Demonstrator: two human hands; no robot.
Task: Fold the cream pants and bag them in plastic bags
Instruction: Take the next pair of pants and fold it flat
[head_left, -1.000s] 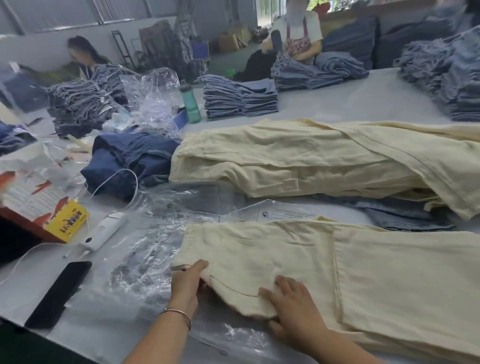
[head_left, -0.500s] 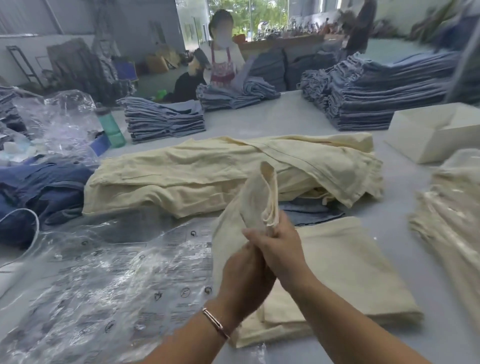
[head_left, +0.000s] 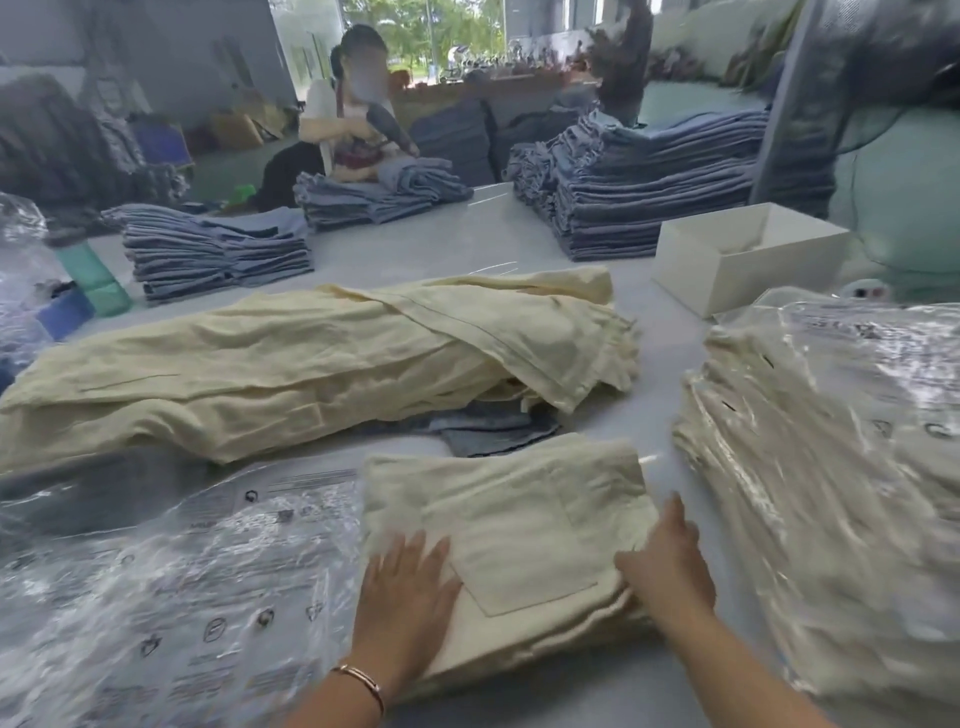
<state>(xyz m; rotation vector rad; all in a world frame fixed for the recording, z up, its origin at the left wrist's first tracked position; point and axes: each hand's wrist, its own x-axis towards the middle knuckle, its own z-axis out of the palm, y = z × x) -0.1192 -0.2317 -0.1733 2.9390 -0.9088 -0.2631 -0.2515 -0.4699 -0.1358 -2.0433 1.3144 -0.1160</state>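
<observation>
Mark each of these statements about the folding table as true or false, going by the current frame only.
1. Both hands rest on the folded cream pants. True: the left hand lies flat on its left edge, the right hand at its right edge.
2. The folded pants are already inside a plastic bag. False: they lie bare; the empty plastic bags lie to their left.
3. A stack of bagged cream pants sits to the right. True.
4. The white box sits at the far left. False: it is at the right, behind the bagged stack.
5. The left wrist carries a bracelet. True.
</observation>
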